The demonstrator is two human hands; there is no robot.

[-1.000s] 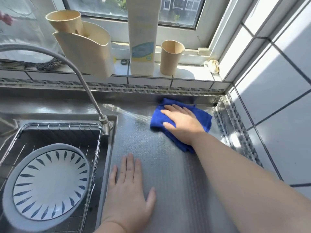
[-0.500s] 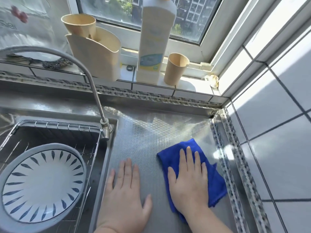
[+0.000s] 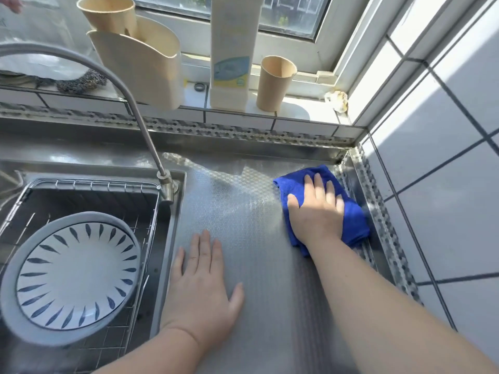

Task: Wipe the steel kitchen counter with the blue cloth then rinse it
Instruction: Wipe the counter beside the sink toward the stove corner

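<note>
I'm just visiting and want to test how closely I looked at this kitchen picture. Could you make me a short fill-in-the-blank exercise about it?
1. The right hand presses a cloth whose colour is ____.
2. The left hand lies flat on the steel ____, touching no cloth.
3. The patterned plate sits in a wire rack inside the ____.
4. On the sill, the tall bottle stands between the beige holder and a paper ____.

Missing words: blue; counter; sink; cup

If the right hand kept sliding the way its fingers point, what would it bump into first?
Probably the raised steel back edge of the counter. The right hand lies flat on the blue cloth, fingers aimed at the far wall; depth is hard to judge.
</note>
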